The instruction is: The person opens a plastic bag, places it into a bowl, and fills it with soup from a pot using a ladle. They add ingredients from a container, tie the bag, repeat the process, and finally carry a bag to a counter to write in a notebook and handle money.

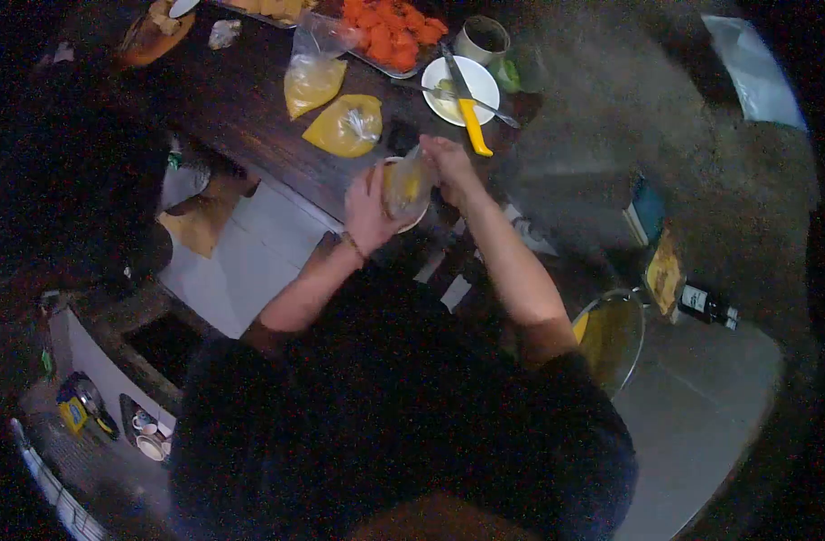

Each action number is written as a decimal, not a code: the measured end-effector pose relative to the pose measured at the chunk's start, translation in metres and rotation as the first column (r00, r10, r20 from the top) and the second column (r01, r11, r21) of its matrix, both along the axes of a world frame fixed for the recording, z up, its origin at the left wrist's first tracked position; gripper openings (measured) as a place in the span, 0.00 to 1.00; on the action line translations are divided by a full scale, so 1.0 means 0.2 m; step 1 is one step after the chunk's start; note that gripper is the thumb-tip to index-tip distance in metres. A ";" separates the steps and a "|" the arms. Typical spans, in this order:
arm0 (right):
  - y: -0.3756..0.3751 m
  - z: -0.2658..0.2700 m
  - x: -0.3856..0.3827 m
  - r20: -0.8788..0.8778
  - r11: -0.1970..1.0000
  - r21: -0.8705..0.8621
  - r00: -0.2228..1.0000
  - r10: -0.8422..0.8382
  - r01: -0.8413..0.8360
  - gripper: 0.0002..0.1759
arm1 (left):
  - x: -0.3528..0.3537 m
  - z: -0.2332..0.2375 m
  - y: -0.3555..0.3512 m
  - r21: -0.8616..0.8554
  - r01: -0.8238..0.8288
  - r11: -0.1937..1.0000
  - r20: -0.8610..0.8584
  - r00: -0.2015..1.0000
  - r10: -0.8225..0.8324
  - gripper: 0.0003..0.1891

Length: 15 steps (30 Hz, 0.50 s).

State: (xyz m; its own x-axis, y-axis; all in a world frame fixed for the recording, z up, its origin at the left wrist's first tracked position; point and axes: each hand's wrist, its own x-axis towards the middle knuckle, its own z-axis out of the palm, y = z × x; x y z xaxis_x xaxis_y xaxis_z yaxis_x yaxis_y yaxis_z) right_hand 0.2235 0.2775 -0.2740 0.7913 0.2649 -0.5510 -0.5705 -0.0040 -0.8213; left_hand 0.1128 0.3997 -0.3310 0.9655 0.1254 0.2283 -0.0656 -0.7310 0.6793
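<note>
A clear plastic bag with something yellow in its lower part is between my hands at the table's near edge. My left hand is wrapped round its left side. Fingers of my right hand are closed on the bag's upper right edge. Part of a white round rim shows beneath the bag; the rest is hidden. Just beyond lie a bag of yellow filling and another yellow-filled bag with a loose clear top.
A white plate holds a yellow-handled knife and a fork. Behind are a tray of orange pieces and a cup. A large round strainer and a dark bottle are at right.
</note>
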 end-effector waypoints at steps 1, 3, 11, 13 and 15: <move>0.04 0.01 -0.03 -0.010 1.000 -0.004 1.000 0.012 -0.012 0.10 | 0.02 -0.04 0.02 0.110 0.000 0.994 -0.020 1.000 0.002 0.47; 0.06 0.01 -0.03 -0.017 0.999 -0.021 0.999 0.038 -0.039 0.10 | 0.03 -0.12 0.03 0.206 -0.014 0.978 -0.034 0.999 0.021 0.49; 0.12 -0.03 -0.02 0.103 0.992 -0.014 0.987 0.124 -0.123 0.10 | 0.05 -0.07 0.12 0.176 -0.015 0.984 0.187 0.982 -0.019 0.28; 0.10 0.05 -0.03 0.086 0.978 -0.066 0.975 0.204 -0.199 0.10 | 0.04 -0.02 0.10 -0.013 0.016 1.000 0.100 0.995 -0.015 0.22; 0.09 0.10 -0.05 0.068 0.954 -0.115 0.956 0.284 -0.276 0.11 | 0.05 0.06 0.08 -0.201 0.026 0.979 0.013 1.000 -0.024 0.16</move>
